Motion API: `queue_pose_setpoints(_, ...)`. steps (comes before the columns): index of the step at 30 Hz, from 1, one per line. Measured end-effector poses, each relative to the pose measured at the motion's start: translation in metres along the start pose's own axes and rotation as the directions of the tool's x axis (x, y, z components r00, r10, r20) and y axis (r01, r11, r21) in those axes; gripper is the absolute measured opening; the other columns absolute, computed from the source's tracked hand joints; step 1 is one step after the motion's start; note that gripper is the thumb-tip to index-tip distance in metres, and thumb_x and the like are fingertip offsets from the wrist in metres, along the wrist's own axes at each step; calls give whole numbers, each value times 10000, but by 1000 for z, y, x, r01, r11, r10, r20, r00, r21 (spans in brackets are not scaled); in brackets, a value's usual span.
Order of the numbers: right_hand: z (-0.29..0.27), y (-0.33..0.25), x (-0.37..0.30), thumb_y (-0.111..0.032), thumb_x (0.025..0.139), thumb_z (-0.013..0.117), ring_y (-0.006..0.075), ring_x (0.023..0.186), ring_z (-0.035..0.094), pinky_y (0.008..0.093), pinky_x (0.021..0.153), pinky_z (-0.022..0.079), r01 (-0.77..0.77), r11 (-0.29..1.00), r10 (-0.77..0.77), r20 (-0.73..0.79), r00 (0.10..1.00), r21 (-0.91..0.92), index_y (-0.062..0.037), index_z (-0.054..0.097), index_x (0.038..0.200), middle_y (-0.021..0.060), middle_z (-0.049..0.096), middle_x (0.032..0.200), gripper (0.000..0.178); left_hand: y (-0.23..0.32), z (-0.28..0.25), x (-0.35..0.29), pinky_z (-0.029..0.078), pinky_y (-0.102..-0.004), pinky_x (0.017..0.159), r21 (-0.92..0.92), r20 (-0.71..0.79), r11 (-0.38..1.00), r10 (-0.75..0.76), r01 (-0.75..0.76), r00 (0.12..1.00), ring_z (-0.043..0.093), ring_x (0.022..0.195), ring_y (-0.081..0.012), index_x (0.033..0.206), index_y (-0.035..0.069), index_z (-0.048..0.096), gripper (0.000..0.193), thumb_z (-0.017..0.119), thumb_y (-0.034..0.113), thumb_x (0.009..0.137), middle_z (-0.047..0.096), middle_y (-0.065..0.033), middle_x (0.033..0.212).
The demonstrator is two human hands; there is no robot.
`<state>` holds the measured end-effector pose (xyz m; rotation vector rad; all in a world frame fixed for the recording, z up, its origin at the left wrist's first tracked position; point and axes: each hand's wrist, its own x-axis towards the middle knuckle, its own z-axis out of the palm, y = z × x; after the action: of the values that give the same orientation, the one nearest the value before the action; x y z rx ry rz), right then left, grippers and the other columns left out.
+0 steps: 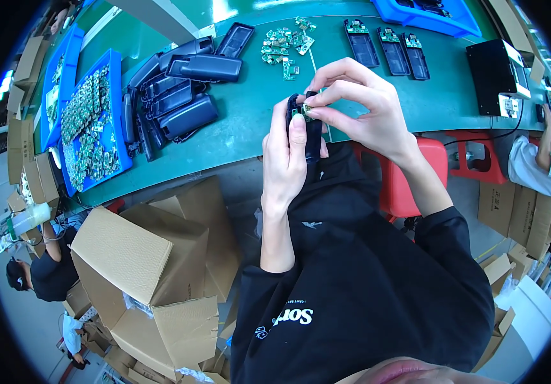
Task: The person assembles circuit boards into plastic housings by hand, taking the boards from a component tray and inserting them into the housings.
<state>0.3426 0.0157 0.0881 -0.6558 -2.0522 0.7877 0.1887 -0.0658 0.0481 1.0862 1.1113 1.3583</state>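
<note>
My left hand (286,150) is wrapped round a long black plastic casing (313,142), held upright near the table's front edge. The thumb and fingers of my right hand (359,105) pinch a small green circuit board (307,111) at the casing's upper end. My fingers partly hide how the board sits there. Beyond my hands lies a loose heap of small circuit boards (278,46). To its right, three black casings with boards at their far ends lie in a row, the nearest to the heap being one casing (363,50).
Black casings (189,115) are piled at the left, beside a blue bin (122,83) of circuit boards. A black box-shaped device (490,77) stands at the right; a blue tray (429,19) is at the back. Below the table are an open carton (122,249) and red stool (426,179).
</note>
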Motion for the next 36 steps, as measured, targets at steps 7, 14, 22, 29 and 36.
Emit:
queue_pose_setpoints(7, -4, -4, -2, -1, 782, 796, 199, 927, 715, 282, 782, 590, 5, 1000, -6, 47, 999, 25, -17, 700, 869, 87, 683, 1045, 130, -4, -2, -3, 500, -279, 596, -4, 45, 1000, 18, -18, 999, 644, 637, -149, 1324, -10, 476, 357, 384, 249, 1096, 664, -99, 884)
queue_pose_setpoints(14, -6, -4, -4, 6, 792, 781, 214, 976, 714, 301, 828, 584, 0, 999, -2, 41, 999, 38, -23, 681, 876, 99, 699, 1106, 133, -1, 1, -5, 506, -293, 596, 22, 17, 999, 30, -30, 999, 653, 635, -157, 1311, -4, 497, 338, 409, 233, 1087, 667, -93, 856)
queue_pose_setpoints(22, -4, -3, -7, 13, 795, 771, 227, 974, 714, 306, 833, 577, -32, 998, 30, 42, 999, 61, -18, 672, 874, 110, 714, 1095, 130, 4, -3, -3, 500, -303, 576, 217, 31, 974, 57, -63, 998, 657, 620, -156, 1295, -2, 505, 310, 419, 205, 1081, 665, -87, 790)
queue_pose_setpoints(29, -2, -1, -11, 14, 793, 773, 231, 962, 716, 302, 824, 572, -48, 998, 46, 54, 998, 44, -16, 672, 877, 111, 725, 1053, 135, 3, -2, -5, 497, -304, 567, 217, 29, 976, 25, -31, 999, 658, 617, -153, 1277, 0, 517, 295, 426, 200, 1081, 665, -78, 768)
queue_pose_setpoints(36, -7, 4, -14, 7, 798, 776, 239, 988, 710, 316, 854, 565, -73, 996, 69, 79, 994, 45, -15, 677, 907, 114, 721, 1078, 148, -8, 0, -2, 493, -286, 556, 178, 36, 983, 31, -37, 999, 649, 608, -145, 1282, -2, 494, 303, 406, 215, 1089, 661, -80, 780)
